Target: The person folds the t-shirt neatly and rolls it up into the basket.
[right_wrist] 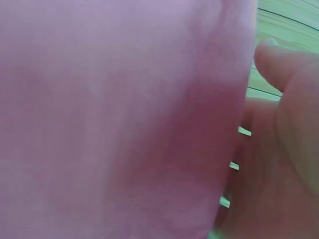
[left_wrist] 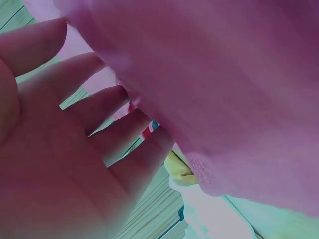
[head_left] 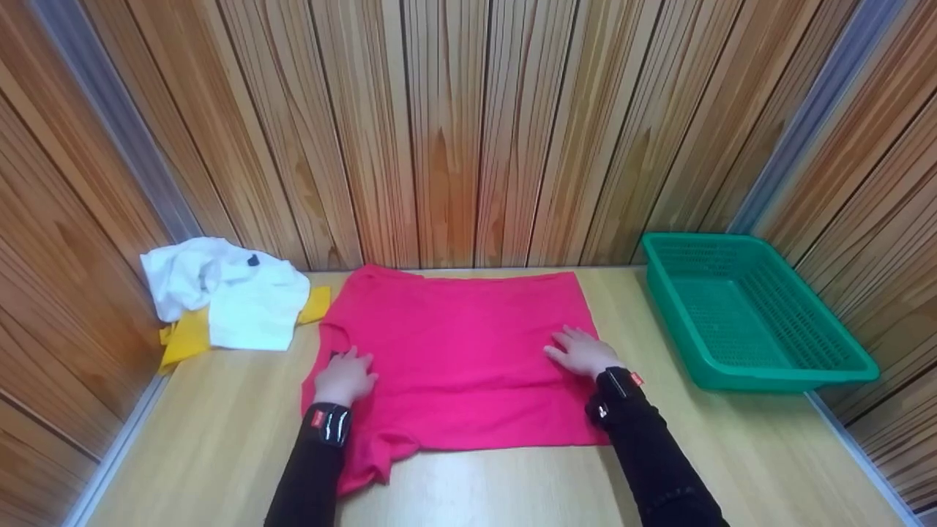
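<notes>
A bright pink T-shirt [head_left: 468, 337] lies spread on the table in the head view, its neck opening toward the left and one sleeve [head_left: 373, 457] bunched at the near left. On the neck end rests my left hand [head_left: 344, 378], fingers spread. My right hand [head_left: 583, 353] touches the cloth close to the hem, on the right side. In the left wrist view the left hand [left_wrist: 65, 144] has its fingers extended, their tips at the fabric [left_wrist: 209, 89]. The right wrist view has the right fingers partly hidden behind the shirt [right_wrist: 114, 119].
At the back left lies a white cloth [head_left: 252, 311] with a dark spot, on top of a yellow cloth [head_left: 189, 337]. A green perforated plastic basket [head_left: 787, 382] stands at the right. Wood-patterned walls [head_left: 454, 132] enclose the table [head_left: 219, 439] behind and on both sides.
</notes>
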### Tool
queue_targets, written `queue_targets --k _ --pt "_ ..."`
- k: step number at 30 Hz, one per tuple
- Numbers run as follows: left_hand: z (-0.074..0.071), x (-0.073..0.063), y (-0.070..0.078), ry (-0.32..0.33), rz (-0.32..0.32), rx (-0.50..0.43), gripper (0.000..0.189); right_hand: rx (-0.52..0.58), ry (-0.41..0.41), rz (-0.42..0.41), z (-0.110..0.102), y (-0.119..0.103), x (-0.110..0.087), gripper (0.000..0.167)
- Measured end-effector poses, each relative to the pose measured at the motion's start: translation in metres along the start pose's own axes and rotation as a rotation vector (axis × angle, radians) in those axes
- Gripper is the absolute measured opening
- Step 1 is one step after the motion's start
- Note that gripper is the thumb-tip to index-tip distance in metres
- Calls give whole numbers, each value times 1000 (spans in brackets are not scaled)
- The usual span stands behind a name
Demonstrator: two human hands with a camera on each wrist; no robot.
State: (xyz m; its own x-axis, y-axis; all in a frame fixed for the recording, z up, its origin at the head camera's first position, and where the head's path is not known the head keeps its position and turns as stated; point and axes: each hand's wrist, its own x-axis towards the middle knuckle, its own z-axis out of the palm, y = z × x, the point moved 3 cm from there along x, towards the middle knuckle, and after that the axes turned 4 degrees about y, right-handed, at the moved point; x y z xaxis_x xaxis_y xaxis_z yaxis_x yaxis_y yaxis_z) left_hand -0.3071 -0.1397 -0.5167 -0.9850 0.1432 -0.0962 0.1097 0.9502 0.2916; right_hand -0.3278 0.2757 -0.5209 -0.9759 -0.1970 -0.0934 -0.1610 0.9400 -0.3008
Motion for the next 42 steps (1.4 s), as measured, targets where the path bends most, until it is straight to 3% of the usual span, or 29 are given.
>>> queue_targets --k 14,22,31,36,42 --pt "3 1 0 -4 -27 16 56 -12 24 -1 2 -4 4 61" --pt "3 -9 3 17 17 -13 60 15 42 -18 -7 -12 -26 65" --pt "7 -32 6 47 32 0 55 16 60 -43 -1 -13 -62 60" --pt "9 -40 6 66 44 -2 54 45 61 -35 7 -12 -69 59" --pt "11 -42 6 33 34 -17 58 57 59 -49 12 -11 -66 59"
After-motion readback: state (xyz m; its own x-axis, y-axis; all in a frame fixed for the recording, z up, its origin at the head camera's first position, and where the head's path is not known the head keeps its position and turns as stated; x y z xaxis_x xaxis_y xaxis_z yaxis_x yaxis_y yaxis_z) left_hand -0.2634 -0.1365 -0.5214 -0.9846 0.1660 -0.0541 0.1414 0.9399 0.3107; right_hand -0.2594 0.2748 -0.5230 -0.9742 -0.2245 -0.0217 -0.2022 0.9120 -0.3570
